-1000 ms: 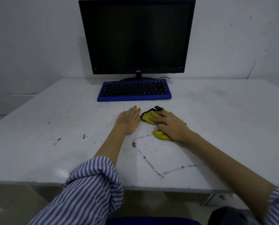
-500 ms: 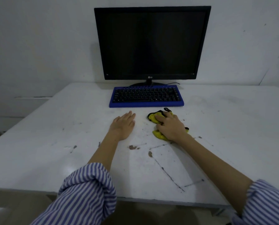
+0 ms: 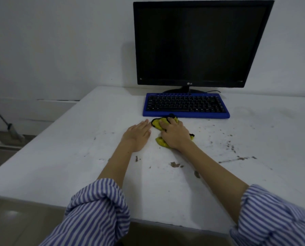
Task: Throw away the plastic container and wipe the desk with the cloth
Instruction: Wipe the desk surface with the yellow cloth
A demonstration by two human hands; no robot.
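Wiping is under way: my right hand [image 3: 174, 135] presses the bunched yellow cloth [image 3: 158, 123] onto the desk [image 3: 59, 157] just in front of the blue keyboard [image 3: 185, 105], fingers curled over it, while my left hand [image 3: 136, 135] lies flat and holds nothing. No plastic container is in sight, so I judge it already binned; dirt specks [image 3: 231, 148] to my right are left to clear

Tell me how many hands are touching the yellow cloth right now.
1. The right hand presses on the yellow cloth just before the blue keyboard; the left hand lies flat on the desk beside it.
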